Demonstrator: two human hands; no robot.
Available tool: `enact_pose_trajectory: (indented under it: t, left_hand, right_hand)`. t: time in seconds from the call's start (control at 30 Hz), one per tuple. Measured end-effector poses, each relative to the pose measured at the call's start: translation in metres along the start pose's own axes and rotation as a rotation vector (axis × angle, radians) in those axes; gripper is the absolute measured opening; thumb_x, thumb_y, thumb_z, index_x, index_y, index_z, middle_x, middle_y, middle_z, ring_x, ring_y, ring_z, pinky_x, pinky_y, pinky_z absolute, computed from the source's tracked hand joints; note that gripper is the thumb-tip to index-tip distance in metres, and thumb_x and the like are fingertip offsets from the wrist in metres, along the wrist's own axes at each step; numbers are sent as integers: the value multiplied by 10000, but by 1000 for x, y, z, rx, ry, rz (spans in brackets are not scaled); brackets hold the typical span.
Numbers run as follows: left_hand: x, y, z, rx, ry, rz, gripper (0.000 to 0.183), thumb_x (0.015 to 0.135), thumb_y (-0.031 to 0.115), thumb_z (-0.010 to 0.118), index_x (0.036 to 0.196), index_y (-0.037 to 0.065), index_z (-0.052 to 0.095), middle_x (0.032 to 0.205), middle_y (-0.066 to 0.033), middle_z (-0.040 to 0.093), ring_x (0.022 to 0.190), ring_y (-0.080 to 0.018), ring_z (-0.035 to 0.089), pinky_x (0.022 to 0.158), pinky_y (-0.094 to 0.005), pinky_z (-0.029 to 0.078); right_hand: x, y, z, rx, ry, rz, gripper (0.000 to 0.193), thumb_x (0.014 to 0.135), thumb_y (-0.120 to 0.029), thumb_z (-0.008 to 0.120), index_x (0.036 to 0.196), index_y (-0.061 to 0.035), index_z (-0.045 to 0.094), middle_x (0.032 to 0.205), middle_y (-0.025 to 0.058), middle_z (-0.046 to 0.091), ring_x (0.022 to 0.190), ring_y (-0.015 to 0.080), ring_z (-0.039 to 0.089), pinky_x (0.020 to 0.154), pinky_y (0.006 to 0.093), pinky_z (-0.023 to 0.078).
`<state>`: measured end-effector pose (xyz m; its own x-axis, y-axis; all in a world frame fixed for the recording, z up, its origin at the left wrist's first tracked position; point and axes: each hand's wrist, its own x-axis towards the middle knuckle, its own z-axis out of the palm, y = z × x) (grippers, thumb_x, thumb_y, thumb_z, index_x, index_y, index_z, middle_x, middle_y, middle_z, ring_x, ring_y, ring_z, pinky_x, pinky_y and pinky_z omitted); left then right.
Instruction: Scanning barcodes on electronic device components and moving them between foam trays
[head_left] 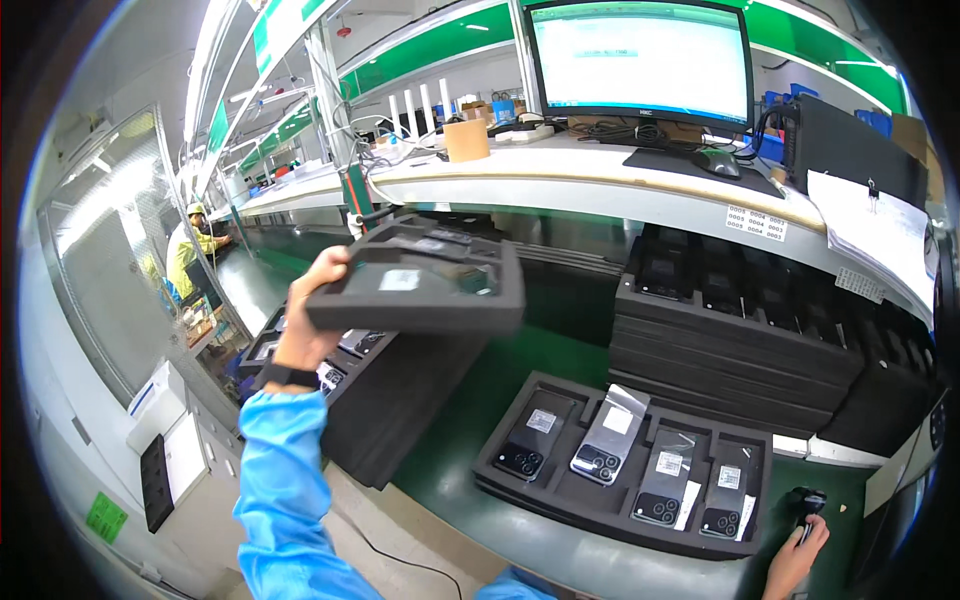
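Note:
My left hand (pixel 312 315) grips the near-left edge of a black foam tray (pixel 418 312), raised and tilted above a tall stack of similar trays (pixel 400 405). Some clear film and a white label show on the raised tray. On the green bench in front of me lies another foam tray (pixel 580 515). Several phones sit in its slots, among them a silver one (pixel 600 462) and a dark one (pixel 522 458), with labelled film over them. Right of this tray, my right hand (pixel 798 555) is closed around a small black handheld device (pixel 806 500), low over the bench.
Stacked foam trays (pixel 720 360) with phones on top stand at the back right, below a raised shelf (pixel 600 190). The shelf carries a monitor (pixel 640 65), a mouse (pixel 720 163) and a tape roll (pixel 467 140). Clipped papers (pixel 868 230) hang at the right. A person in yellow (pixel 188 250) works far left.

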<state>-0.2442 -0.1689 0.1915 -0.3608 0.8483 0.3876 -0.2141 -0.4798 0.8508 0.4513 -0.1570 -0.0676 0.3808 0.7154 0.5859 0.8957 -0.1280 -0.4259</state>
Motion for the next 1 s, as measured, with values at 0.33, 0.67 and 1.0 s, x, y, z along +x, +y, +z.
enact_pose_trajectory:
  t: [0.33, 0.67, 1.0]
  left_hand:
    - [-94, 96, -137, 312, 59, -174, 575, 815, 86, 678, 1368, 67, 522, 1129, -121, 680, 951, -210, 692, 840, -331, 585]
    - [-66, 78, -246, 1524, 507, 86, 194, 878, 51, 670, 1065, 1, 682, 940, -72, 694, 859, -143, 653, 788, -294, 528]
    - [-93, -73, 99, 1399, -280, 845, 134, 743, 34, 700, 871, 62, 673, 889, -110, 692, 851, -301, 671, 783, -410, 524]
  right_hand:
    - [-8, 17, 13, 117, -77, 136, 333, 947, -34, 563, 1269, -79, 493, 1263, 145, 526, 1154, 432, 583, 907, 495, 476]
    - [15, 29, 10, 249, -170, 280, 535, 825, -105, 694, 1320, 15, 531, 1141, 267, 696, 1089, 427, 665, 961, 451, 502]
    - [48, -89, -40, 1522, -975, 920, 437, 912, -176, 698, 1313, -47, 581, 741, 14, 572, 580, 128, 535, 517, 282, 468]
